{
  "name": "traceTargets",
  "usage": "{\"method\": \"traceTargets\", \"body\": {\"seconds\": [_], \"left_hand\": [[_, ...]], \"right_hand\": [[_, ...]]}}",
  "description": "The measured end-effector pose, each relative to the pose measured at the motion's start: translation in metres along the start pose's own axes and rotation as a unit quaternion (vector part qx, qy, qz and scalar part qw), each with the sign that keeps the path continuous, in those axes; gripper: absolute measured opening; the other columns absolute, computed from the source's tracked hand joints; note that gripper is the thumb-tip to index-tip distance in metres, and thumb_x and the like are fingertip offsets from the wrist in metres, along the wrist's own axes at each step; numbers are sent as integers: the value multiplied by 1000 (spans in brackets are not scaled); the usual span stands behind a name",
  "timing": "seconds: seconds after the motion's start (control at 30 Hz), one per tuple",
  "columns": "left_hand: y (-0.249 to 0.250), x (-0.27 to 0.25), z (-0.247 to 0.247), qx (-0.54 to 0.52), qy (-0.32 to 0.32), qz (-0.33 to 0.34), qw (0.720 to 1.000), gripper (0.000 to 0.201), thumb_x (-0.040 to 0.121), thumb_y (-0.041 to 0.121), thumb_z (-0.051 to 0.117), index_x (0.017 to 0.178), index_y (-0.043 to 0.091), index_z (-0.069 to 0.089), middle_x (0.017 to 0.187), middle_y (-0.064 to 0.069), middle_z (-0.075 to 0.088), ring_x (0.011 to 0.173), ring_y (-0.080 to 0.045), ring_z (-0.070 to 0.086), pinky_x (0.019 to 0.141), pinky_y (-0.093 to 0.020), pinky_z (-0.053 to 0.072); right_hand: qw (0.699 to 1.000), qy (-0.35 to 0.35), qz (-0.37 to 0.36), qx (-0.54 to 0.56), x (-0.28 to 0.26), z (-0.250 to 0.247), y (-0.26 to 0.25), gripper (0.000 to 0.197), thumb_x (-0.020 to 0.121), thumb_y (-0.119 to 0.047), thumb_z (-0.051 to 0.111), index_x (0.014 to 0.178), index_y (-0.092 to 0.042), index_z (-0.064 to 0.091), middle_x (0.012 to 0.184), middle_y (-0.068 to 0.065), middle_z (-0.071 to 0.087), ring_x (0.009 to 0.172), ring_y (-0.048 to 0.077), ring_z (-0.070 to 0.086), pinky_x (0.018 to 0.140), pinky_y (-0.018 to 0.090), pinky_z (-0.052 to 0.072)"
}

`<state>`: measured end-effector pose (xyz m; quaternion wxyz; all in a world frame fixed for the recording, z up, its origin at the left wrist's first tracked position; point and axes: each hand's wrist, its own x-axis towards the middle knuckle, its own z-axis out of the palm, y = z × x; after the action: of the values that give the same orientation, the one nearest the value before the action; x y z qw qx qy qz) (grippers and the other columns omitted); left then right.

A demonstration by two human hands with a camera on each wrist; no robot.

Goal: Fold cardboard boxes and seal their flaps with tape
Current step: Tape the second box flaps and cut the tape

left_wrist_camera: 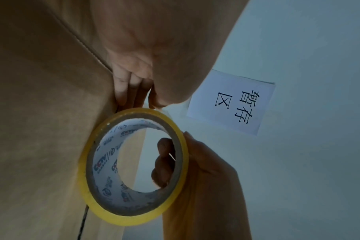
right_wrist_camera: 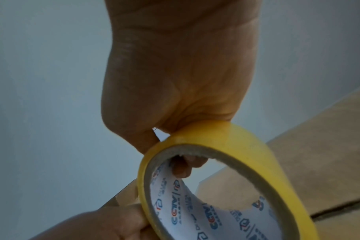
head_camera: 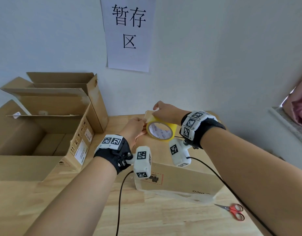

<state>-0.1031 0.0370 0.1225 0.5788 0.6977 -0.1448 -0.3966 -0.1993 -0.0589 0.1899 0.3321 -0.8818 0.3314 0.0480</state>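
Note:
A closed brown cardboard box [head_camera: 177,174] lies on the wooden table, its long side toward me. Over its far end my right hand [head_camera: 163,111] grips a yellow roll of tape [head_camera: 161,130], fingers hooked through the core and thumb on the outer rim. The right wrist view shows that hand [right_wrist_camera: 175,81] on the roll [right_wrist_camera: 247,146], with the box [right_wrist_camera: 318,162] behind. My left hand [head_camera: 135,124] pinches the pale loose end of the tape just left of the roll. In the left wrist view its fingers [left_wrist_camera: 131,84] sit against the box [left_wrist_camera: 41,129] above the roll [left_wrist_camera: 84,162].
Several open cardboard boxes [head_camera: 49,116] stand at the left of the table. Red-handled scissors [head_camera: 231,211] lie at the front right. Black cables [head_camera: 120,201] trail from both wrist cameras. A crumpled strip of clear tape [head_camera: 180,195] hangs at the box's near edge. A paper sign [head_camera: 128,33] hangs on the wall.

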Motion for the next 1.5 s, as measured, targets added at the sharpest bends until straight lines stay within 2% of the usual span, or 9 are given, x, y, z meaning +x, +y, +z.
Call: {"method": "traceTargets", "body": {"seconds": [0.13,0.23,0.33,0.5,0.7,0.83,1.03,1.23,1.5], "left_hand": [[-3,3,-1,29,14,-3,999,33,100,9,41,130,-2,41,123,-20,57,105,-24,61,91,-34,52],[-8,6,-2,19,7,-5,1000,27,100,12,42,124,0,43,114,-16,60,99,-21,63,88,-31,53],[-9,5,-2,15,2,4,1000,13,98,5,43,111,2,46,95,-11,63,86,-13,63,76,-19,53],[-12,7,3,49,18,12,999,7,98,8,42,92,9,46,115,-17,59,98,-16,62,83,-19,49],[-26,6,7,53,-1,2,999,12,101,11,36,100,5,47,116,-15,62,102,-13,62,73,-15,47],[-48,6,11,41,4,-20,999,16,101,10,33,94,9,48,118,-17,60,113,-23,60,80,-18,47],[-87,-4,18,83,25,-26,996,26,100,7,39,77,20,42,129,-28,53,118,-38,54,70,-22,44],[-102,5,12,76,-3,-59,995,12,100,16,31,97,11,41,108,-2,64,105,-12,55,109,-32,34],[-104,11,6,101,-16,-75,992,12,100,21,32,91,16,39,100,7,66,113,-16,52,110,-35,33]], "right_hand": [[998,-9,-14,69,-9,-3,13,14,99,-22,35,99,-12,45,102,5,45,92,18,40,70,19,34],[992,1,-19,127,-15,-6,25,27,98,-22,43,71,-20,47,77,-4,44,77,15,41,60,18,32],[997,19,-26,74,-19,-12,34,34,94,-35,51,63,-21,49,67,-5,45,65,11,42,56,22,30],[998,56,-18,-23,-23,-16,44,46,88,-47,56,57,-16,43,58,-3,40,57,13,39,51,24,27],[993,50,8,-110,-22,-14,58,56,82,-65,51,72,-10,58,71,3,57,73,21,56,64,29,44],[994,40,14,-102,-25,-4,73,43,94,-50,42,61,-24,33,63,-9,32,70,16,40,55,21,26],[995,-26,24,-94,-29,35,100,42,94,-45,48,105,-7,61,93,1,51,86,18,45,70,27,31],[996,-19,22,-80,-28,42,107,44,92,-47,49,108,-9,62,108,5,59,90,17,47,75,27,33],[998,-26,30,-48,-34,39,105,48,94,-51,44,97,-7,63,89,1,53,86,19,49,66,27,34]]}}
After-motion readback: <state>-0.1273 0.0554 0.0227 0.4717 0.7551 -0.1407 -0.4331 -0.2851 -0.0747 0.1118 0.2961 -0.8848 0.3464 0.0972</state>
